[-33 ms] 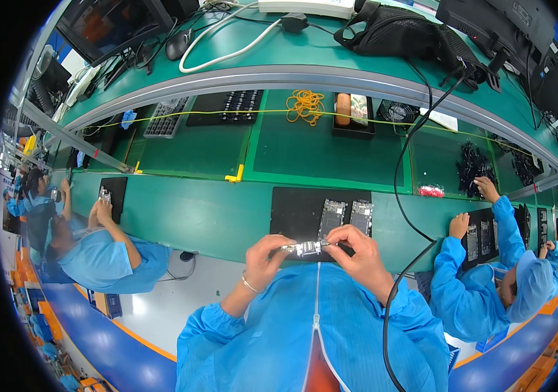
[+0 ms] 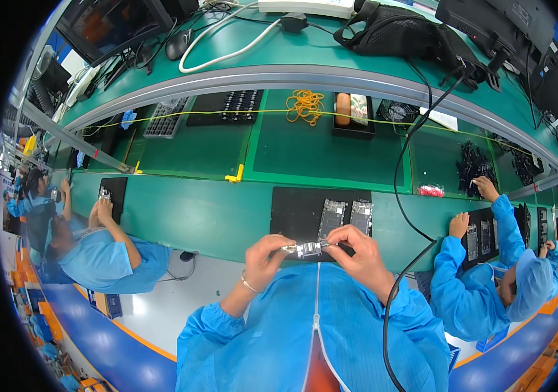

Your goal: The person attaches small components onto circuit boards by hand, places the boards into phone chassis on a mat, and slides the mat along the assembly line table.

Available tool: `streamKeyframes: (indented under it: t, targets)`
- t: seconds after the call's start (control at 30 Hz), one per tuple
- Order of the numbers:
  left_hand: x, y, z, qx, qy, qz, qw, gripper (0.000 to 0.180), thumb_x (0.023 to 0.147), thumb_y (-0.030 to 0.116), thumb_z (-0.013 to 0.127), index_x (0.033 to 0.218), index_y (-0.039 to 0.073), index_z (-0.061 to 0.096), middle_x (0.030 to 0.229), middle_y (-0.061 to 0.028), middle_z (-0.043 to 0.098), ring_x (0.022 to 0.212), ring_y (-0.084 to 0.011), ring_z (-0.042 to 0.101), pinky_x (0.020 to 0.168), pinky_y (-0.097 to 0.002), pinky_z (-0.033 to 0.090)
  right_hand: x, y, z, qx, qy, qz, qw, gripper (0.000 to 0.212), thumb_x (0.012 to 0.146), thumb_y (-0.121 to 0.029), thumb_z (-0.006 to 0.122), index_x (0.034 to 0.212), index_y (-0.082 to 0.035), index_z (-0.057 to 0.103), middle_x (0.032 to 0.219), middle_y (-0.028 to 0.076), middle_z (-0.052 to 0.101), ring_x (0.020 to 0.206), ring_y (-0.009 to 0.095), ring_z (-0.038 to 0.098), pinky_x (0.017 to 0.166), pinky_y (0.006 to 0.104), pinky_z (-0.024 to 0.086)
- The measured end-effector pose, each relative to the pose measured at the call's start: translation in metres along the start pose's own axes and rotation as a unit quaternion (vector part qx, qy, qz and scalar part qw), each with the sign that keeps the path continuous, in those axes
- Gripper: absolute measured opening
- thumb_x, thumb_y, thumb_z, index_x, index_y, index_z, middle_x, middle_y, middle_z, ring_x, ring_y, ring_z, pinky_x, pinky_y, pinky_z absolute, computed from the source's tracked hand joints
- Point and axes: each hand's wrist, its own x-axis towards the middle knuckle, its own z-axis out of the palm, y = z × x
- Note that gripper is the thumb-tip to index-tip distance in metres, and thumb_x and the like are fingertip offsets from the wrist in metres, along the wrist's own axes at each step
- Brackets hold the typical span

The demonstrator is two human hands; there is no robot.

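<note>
A small silvery circuit board [image 2: 308, 249] is held level in front of my chest, above the near edge of the bench. My left hand [image 2: 265, 261] pinches its left end between thumb and fingers. At the opposite end, the thumb and fingertips of my right hand [image 2: 359, 256] close on it. Just beyond my hands lies a black mat [image 2: 292, 212]. Two larger circuit boards rest side by side on the mat's right half: a left board [image 2: 332, 215], partly hidden behind my right hand, and a right board [image 2: 361, 214].
A black cable [image 2: 397, 171] hangs down past my right arm. Farther back are a metal rail [image 2: 279, 77], yellow rubber bands [image 2: 305, 106] and a black box [image 2: 354, 130]. Co-workers sit on both sides, one in blue [image 2: 109, 261] at left, another [image 2: 475, 294] at right.
</note>
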Motion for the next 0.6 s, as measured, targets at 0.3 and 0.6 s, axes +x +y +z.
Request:
streamKeyframes:
  t: [0.3,0.6]
  targets:
    - [-0.002,0.008,0.002,-0.049,0.0,-0.072,0.996,0.02,0.071,-0.007,0.062,0.089,0.001,0.06,0.086,-0.0103,0.063,0.077,-0.0202,0.062,0.066,-0.0267,0.049,0.001,-0.008,-0.002,0.0,-0.013,-0.017,1.0,0.013,0.074,0.001,0.064,0.081,0.0,0.053,0.084,0.009,0.059,0.077,0.017,0.06,0.067,0.0268,0.051]
    - [0.003,0.017,0.001,0.032,0.002,0.004,0.999,0.019,0.07,-0.007,0.062,0.087,0.002,0.061,0.085,-0.0098,0.064,0.076,-0.021,0.062,0.066,-0.0279,0.05,0.0,0.003,-0.005,0.049,-0.02,-0.011,0.999,0.013,0.074,0.003,0.063,0.081,0.0,0.052,0.087,0.01,0.059,0.081,0.017,0.06,0.071,0.027,0.051]
